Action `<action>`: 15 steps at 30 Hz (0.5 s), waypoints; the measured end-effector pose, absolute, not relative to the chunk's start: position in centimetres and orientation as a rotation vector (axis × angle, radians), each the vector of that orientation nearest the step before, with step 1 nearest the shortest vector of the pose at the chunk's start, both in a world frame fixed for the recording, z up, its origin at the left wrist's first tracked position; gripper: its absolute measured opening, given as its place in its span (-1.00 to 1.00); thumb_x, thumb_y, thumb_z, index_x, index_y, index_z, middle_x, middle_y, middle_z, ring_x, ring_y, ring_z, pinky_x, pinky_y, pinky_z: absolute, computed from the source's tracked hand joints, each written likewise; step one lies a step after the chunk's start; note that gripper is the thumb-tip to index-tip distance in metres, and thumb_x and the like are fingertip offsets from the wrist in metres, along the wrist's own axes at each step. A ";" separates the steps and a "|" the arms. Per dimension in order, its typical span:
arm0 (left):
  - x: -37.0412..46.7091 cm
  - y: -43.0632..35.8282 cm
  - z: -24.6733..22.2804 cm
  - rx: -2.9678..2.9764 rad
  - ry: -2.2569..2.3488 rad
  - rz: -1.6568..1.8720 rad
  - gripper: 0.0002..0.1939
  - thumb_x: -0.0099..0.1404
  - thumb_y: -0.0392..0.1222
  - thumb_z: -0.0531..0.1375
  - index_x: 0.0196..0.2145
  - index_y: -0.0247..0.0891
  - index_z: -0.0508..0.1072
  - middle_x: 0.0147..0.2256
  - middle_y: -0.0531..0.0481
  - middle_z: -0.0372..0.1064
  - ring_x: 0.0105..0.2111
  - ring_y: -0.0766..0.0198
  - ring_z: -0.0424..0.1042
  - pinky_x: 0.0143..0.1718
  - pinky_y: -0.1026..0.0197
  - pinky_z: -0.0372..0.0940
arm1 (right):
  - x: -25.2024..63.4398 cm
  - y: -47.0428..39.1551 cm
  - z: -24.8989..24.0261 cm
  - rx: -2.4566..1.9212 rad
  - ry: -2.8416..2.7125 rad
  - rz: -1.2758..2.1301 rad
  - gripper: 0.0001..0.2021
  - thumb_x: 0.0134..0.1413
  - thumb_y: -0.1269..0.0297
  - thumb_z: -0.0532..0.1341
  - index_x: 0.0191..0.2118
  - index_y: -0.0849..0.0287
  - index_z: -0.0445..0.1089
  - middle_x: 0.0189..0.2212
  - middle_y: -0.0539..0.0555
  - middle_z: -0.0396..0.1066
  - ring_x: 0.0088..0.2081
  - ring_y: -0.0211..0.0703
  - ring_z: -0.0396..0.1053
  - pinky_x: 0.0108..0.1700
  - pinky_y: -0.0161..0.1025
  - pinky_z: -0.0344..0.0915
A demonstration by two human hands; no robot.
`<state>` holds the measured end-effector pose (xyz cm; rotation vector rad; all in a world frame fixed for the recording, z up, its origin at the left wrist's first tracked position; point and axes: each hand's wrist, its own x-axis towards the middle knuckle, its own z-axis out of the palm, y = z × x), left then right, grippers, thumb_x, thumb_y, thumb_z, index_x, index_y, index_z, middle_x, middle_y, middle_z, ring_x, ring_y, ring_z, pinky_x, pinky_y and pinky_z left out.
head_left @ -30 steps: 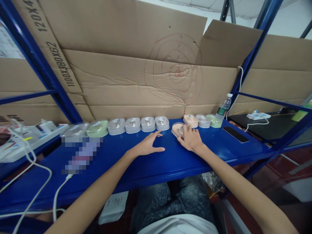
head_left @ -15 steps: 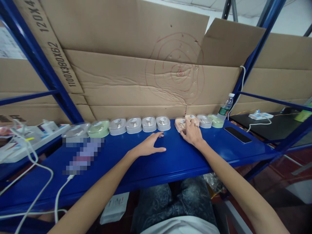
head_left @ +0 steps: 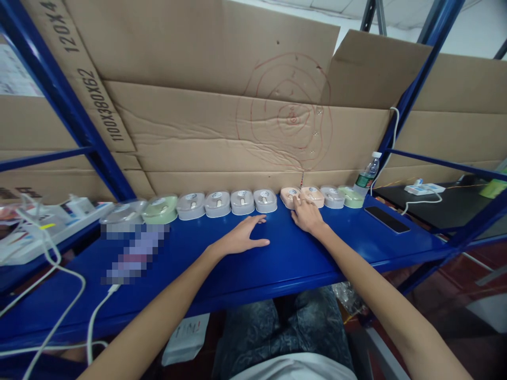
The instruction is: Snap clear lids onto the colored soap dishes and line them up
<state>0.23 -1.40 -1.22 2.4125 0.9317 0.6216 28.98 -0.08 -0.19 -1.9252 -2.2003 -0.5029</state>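
Observation:
A row of small rounded boxes with clear lids stands along the back of the blue shelf (head_left: 277, 266). My right hand (head_left: 309, 214) is at the left pink box (head_left: 288, 196), its fingers apart and touching that box's near right side; they partly cover it. Another pink box (head_left: 316, 196) sits just behind my fingers. My left hand (head_left: 242, 236) hovers or rests low over the shelf, thumb and fingers spread, holding nothing. Nearest to it are two grey boxes, one (head_left: 242, 203) beside the other (head_left: 265, 201).
To the right stand a light grey box (head_left: 334, 197), a green box (head_left: 351, 197), a water bottle (head_left: 367, 174) and a dark phone (head_left: 387, 219). Further left are another green box (head_left: 160, 210) and white cables (head_left: 92, 322). Cardboard (head_left: 190, 132) walls the back.
The left pink box has slid left and back, straightening into the row. My right hand has shifted slightly left with it. My left hand has stayed in place.

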 end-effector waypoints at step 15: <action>-0.4 0.6 -1.3 2.581 1.172 0.893 -0.81 0.39 -0.08 0.16 -0.19 -0.18 0.53 -0.21 -0.14 0.55 -0.08 -0.08 0.52 0.09 -0.17 0.40 | 22.0 0.4 -0.3 -1.485 -2.451 -0.420 -0.20 0.43 0.03 0.16 0.56 0.41 -0.06 0.56 0.47 -0.12 0.55 0.42 -0.12 0.51 0.22 -0.05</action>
